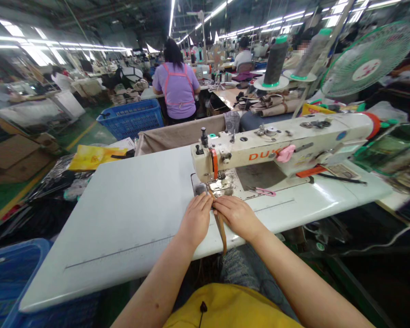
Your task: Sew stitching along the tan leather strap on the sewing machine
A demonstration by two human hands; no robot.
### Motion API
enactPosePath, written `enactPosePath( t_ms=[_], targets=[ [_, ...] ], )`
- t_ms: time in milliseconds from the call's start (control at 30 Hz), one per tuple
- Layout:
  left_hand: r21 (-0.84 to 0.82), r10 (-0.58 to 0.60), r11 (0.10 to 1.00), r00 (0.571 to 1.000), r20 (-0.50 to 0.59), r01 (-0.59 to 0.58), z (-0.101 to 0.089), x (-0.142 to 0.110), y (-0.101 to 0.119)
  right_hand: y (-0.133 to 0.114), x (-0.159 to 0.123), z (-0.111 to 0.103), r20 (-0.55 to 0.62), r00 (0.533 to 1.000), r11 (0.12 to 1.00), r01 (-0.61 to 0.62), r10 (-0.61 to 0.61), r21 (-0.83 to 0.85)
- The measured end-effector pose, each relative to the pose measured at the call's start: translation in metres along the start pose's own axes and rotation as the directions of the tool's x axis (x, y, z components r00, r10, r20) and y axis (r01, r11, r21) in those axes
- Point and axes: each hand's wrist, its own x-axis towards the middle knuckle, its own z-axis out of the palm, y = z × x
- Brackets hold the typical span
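A narrow brown strap (220, 230) runs from the needle area of the white sewing machine (239, 152) toward me and hangs over the table's front edge. On its left side my left hand (197, 216) lies with the fingers together, the fingertips beside the presser foot. My right hand (237, 214) is closed on the strap from the right, thumb and fingers pinching it just in front of the foot. What the left fingertips press on is partly hidden. Behind my right hand, pink-handled thread snips (264, 192) rest on the machine bed.
The white table (130, 214) carries a printed ruler line. Thread cones (276, 61) and a green fan (367, 68) stand behind the machine. Blue baskets (131, 118) sit beyond the table and at lower left. A person in purple (177, 89) sits ahead.
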Motion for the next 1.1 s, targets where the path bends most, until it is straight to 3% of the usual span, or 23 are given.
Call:
enactPosePath(
  t_ms=[1100],
  targets=[
    [-0.011, 0.002, 1.0, 1.0, -0.006, -0.002, 0.0015, -0.0006, -0.0007, 0.0008, -0.0006, 0.0016, -0.006, 1.0, 1.0, -0.002, 0.002, 0.004]
  ],
)
